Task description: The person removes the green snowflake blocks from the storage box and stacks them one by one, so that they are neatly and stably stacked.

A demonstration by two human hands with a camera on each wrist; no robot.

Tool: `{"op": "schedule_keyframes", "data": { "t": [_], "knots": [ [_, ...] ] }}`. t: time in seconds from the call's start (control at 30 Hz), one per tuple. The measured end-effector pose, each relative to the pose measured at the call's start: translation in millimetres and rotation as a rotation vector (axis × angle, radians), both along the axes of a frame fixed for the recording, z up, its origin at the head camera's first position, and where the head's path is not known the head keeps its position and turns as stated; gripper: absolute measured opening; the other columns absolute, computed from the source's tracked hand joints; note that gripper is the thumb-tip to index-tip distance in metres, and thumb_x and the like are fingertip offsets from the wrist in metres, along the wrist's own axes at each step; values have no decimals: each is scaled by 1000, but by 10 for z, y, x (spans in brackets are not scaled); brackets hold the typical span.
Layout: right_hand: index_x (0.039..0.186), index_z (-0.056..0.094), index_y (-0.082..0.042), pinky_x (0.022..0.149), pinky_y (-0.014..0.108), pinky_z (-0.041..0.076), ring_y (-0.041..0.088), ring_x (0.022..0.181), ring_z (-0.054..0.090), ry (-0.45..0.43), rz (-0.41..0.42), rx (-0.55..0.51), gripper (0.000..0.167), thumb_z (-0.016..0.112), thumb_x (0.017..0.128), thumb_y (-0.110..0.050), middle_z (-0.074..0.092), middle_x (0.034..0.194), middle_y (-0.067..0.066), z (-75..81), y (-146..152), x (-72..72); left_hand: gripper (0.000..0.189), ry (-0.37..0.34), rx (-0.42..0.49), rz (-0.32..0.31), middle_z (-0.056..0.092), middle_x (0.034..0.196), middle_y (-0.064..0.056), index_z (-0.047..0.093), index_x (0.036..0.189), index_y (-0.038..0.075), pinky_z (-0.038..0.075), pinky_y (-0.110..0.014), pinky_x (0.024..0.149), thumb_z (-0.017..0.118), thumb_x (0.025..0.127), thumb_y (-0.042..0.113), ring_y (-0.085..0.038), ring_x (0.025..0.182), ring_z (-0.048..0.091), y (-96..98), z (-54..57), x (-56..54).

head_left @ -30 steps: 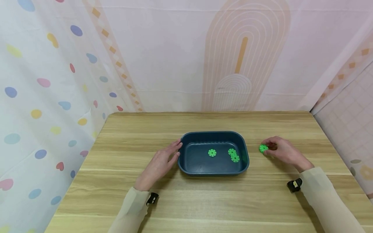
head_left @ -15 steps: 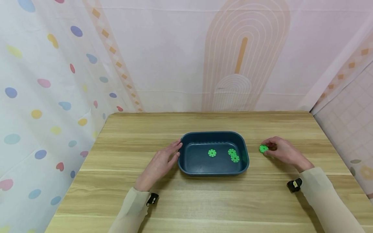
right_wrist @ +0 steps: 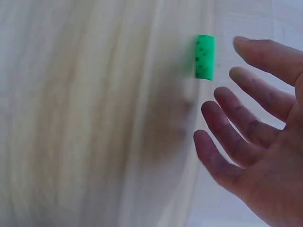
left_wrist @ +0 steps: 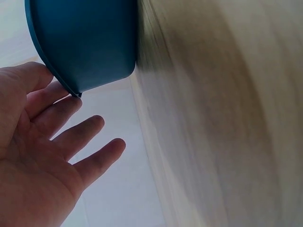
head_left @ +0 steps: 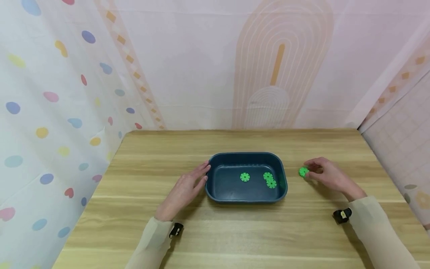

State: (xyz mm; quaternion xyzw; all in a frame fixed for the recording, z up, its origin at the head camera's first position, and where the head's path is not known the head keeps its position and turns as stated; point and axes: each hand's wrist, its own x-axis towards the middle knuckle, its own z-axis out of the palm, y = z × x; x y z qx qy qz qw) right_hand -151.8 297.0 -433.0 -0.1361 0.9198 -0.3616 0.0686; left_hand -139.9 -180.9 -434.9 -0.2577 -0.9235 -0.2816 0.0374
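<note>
A dark blue rectangular basin (head_left: pixel 228 188) stands on the table. In it lie a green notched snowflake disc (head_left: pixel 245 177) and two overlapping green discs (head_left: pixel 271 183) near its right wall. My left hand (head_left: pixel 183 190) touches the basin's left rim; in the left wrist view its fingers are spread and mostly straight, fingertips at the rim. Right of the basin, a short stack of green discs (head_left: pixel 303 172) stands on the table. My right hand (head_left: pixel 330 177) is beside it; the right wrist view shows a gap between the stack (right_wrist: pixel 205 56) and the loosely spread fingers.
The wooden table (head_left: pixel 255 235) runs back to a patterned curtain (head_left: pixel 201 74). Another curtain, with coloured spots, hangs at the left (head_left: pixel 60 123). A small black device (head_left: pixel 342 216) is worn at the right wrist, a similar one (head_left: pixel 175 229) at the left.
My right hand has let go of the stack of green discs and drawn slightly back to the right, its fingers opening. The left hand and the basin have stayed in place.
</note>
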Motion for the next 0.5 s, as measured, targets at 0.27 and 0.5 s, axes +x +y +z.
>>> {"op": "schedule_keyframes", "data": {
  "t": [0.27,0.5],
  "knots": [
    [133,64,3,101,64,47,49,122,59,168,-90,14,38,65,104,-22,64,132,27,185,-152,168,42,-2,-13,1,45,159,-13,56,148,1,44,-52,112,56,109,16,-35,140,49,12,20,-5],
    [129,68,-2,101,23,51,30,111,64,360,-124,-78,32,70,101,-18,68,126,16,286,-406,273,42,-5,-23,6,45,159,-13,56,148,1,44,-52,112,56,109,17,-34,140,49,13,17,3]
  ]
}}
